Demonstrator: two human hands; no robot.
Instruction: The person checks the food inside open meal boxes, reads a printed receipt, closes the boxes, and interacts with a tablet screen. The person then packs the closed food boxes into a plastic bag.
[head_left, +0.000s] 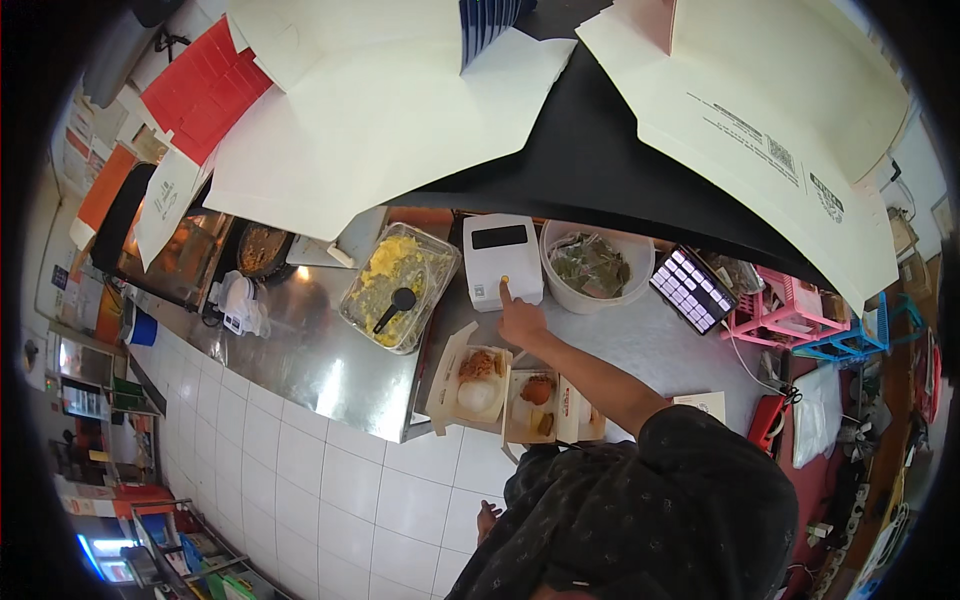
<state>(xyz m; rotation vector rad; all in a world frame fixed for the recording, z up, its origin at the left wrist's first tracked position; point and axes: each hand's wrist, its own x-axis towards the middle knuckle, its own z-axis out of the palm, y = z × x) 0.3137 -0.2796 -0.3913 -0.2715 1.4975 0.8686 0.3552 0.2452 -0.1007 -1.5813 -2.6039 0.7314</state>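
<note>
My right hand (523, 319) reaches forward with its index fingertip on the round yellow button of a white box-shaped device (501, 259) with a dark panel; its other fingers look curled and hold nothing. Low at my left side is my left hand (487, 516), empty, with fingers somewhat spread. Just below the right hand, an open cardboard food box (448, 382) holds white rice and a browned food. Beside it, another open food box (519, 427) contains a reddish-brown food and yellow pieces. A white tub (559, 291) with packets inside stands right of the device.
A clear tray (351, 319) of yellow food with a black spoon (402, 300) lies left on the steel counter (315, 360). A lit keypad-like screen (694, 289), pink basket (787, 304) and blue basket (844, 346) sit right. Large cardboard pieces (390, 135) overhang the far side.
</note>
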